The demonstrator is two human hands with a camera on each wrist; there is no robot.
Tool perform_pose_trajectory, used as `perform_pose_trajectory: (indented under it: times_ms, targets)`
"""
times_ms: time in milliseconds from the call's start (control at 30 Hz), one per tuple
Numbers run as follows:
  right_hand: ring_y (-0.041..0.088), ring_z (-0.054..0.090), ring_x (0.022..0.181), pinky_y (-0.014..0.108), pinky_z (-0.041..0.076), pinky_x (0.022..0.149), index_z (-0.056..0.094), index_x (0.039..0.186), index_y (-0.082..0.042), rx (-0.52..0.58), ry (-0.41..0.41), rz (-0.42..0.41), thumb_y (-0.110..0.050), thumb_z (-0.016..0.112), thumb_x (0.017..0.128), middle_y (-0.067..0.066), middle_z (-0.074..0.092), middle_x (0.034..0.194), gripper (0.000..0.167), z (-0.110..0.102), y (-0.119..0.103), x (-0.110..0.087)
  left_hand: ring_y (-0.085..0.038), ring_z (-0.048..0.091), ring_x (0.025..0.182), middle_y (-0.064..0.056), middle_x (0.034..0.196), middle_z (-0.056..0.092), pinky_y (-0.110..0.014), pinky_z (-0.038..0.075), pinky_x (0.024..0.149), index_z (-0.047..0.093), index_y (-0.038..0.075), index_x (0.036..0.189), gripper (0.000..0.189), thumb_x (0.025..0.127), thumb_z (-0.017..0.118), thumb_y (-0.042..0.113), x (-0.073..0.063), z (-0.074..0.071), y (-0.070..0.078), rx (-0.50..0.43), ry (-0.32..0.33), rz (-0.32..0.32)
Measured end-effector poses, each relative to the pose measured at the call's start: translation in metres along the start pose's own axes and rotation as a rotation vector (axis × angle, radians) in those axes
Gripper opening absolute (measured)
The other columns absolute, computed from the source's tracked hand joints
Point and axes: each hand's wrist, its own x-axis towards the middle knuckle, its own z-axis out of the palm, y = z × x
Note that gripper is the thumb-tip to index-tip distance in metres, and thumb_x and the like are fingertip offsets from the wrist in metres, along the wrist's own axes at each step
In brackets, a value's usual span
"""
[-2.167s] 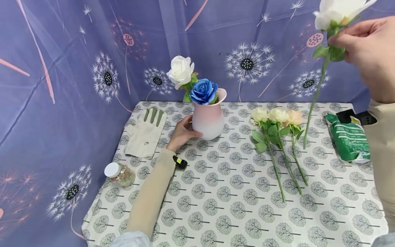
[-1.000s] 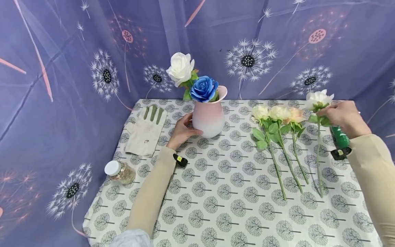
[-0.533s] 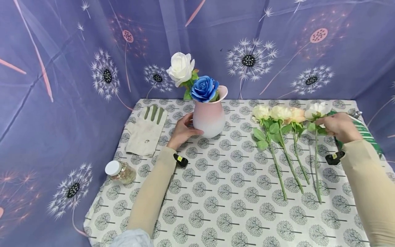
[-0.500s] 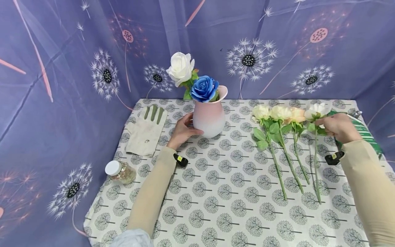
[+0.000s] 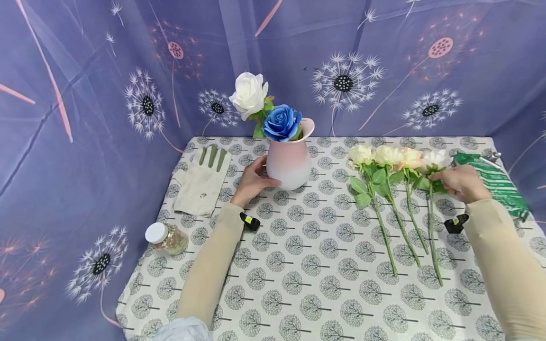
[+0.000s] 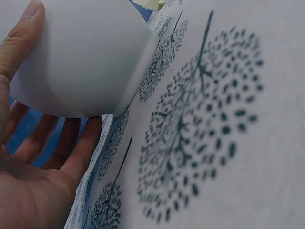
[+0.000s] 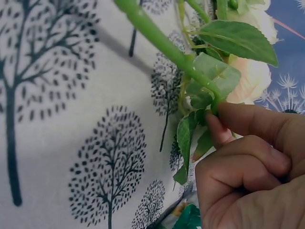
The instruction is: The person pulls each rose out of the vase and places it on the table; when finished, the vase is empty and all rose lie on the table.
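A pink-and-white vase [image 5: 288,166] stands upright near the back of the table, holding a white rose [image 5: 249,96] and a blue rose [image 5: 281,123]. My left hand [image 5: 251,183] grips its lower left side; in the left wrist view the thumb lies along one side of the vase and the fingers curl against the other. Over on the right, my right hand [image 5: 461,182] pinches a white flower [image 5: 437,160] by the stem [image 7: 162,45], just below its bloom. That flower lies close beside a row of cream [image 5: 387,155] and peach [image 5: 410,157] flowers, overlapping the peach one.
A green packet [image 5: 492,182] lies just right of my right hand. At the left are a work glove [image 5: 202,189] and a white-capped jar [image 5: 168,238]. The tree-print tablecloth [image 5: 298,284] ends at a purple curtain [image 5: 362,28] behind and left.
My right hand has brought the white flower down from the upper right to the table, then slid it left against the row. My left hand has stayed on the vase.
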Motion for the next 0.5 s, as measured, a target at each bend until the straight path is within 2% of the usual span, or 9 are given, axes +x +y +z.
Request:
perform_pose_trajectory:
  times_ms: [100, 133, 167, 433, 500]
  targets:
    - [0.001, 0.04, 0.049, 0.023, 0.045, 0.044, 0.072, 0.107, -0.005, -0.004, 0.02, 0.013, -0.031, 0.066, 0.106, -0.016, 0.044, 0.059, 0.026, 0.002, 0.001, 0.0, -0.041, 0.065, 0.138, -0.018, 0.155, 0.062, -0.049, 0.057, 0.12, 0.053, 0.021, 0.161, 0.096, 0.077, 0.098, 0.01, 0.0, 0.001, 0.001, -0.001, 0.004, -0.014]
    - [0.002, 0.04, 0.049, 0.024, 0.045, 0.044, 0.069, 0.097, -0.009, 0.002, 0.027, 0.018, -0.031, 0.066, 0.106, -0.015, 0.045, 0.06, 0.024, 0.002, 0.001, 0.0, -0.041, 0.065, 0.137, -0.018, 0.155, 0.062, -0.049, 0.057, 0.12, 0.053, 0.02, 0.161, 0.096, 0.078, 0.097, 0.007, 0.0, 0.001, 0.001, 0.0, 0.005, -0.019]
    - [0.002, 0.04, 0.049, 0.024, 0.045, 0.044, 0.069, 0.094, -0.012, -0.001, 0.033, 0.022, -0.032, 0.067, 0.106, -0.016, 0.045, 0.059, 0.024, 0.003, 0.001, 0.0, -0.041, 0.065, 0.137, -0.019, 0.155, 0.061, -0.049, 0.057, 0.12, 0.052, 0.02, 0.162, 0.095, 0.078, 0.096, 0.005, 0.0, 0.001, 0.001, -0.002, 0.005, -0.024]
    - [0.005, 0.042, 0.049, 0.029, 0.047, 0.043, 0.066, 0.106, -0.001, -0.054, 0.088, 0.052, -0.039, 0.07, 0.104, -0.012, 0.043, 0.06, 0.038, -0.001, -0.006, -0.01, -0.041, 0.066, 0.135, -0.018, 0.155, 0.061, -0.05, 0.057, 0.119, 0.052, 0.023, 0.162, 0.094, 0.079, 0.095, 0.006, 0.0, 0.002, 0.003, 0.018, 0.008, -0.037]
    - [0.006, 0.042, 0.049, 0.031, 0.048, 0.044, 0.065, 0.095, -0.005, -0.081, 0.115, 0.061, -0.04, 0.07, 0.102, -0.012, 0.044, 0.062, 0.037, -0.003, -0.009, -0.014, -0.041, 0.067, 0.135, -0.017, 0.155, 0.062, -0.05, 0.057, 0.119, 0.053, 0.023, 0.161, 0.094, 0.079, 0.095, 0.007, 0.0, 0.002, 0.002, 0.02, 0.008, -0.036]
